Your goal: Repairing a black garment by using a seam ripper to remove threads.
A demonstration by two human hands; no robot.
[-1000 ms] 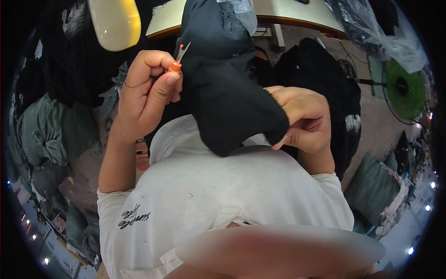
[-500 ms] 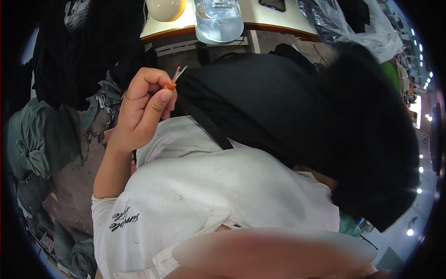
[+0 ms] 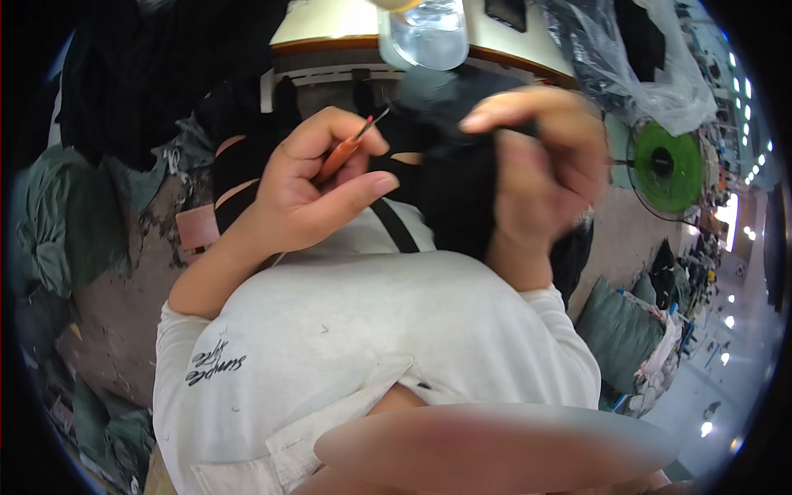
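Seam ripper (image 3: 337, 158), one, orange handle, red bead beside the bare metal tip (image 3: 379, 117): lies in the curled fingers of the left hand (image 3: 307, 202), short of the table's near edge, thumb standing off the handle. Right hand (image 3: 544, 165), blurred, fingers bent, thumb apart from forefinger; whether it grasps anything cannot be told. Black cloth (image 3: 458, 190): between and beyond the hands, below the table's near edge; its outline merges with dark clothing in the lap. Table (image 3: 326, 23), pale top, brown rim: clear container (image 3: 427, 41) at the middle of the near edge, phone (image 3: 506, 12) right of it, plastic bag (image 3: 672, 95) at the right end. Fan (image 3: 664, 165), green: below the bag; running or idle, cannot tell. Risks, as judged: a pricked finger, should the right hand close in on the uncovered tip, which slants up toward its side; a dropped tool, hard to find in dark folds, since the thumb gives the handle no support; a snag or cut in the black cloth, should the tip dip into it; an upset container, were a sleeve or swung fabric to catch it so close to the edge.
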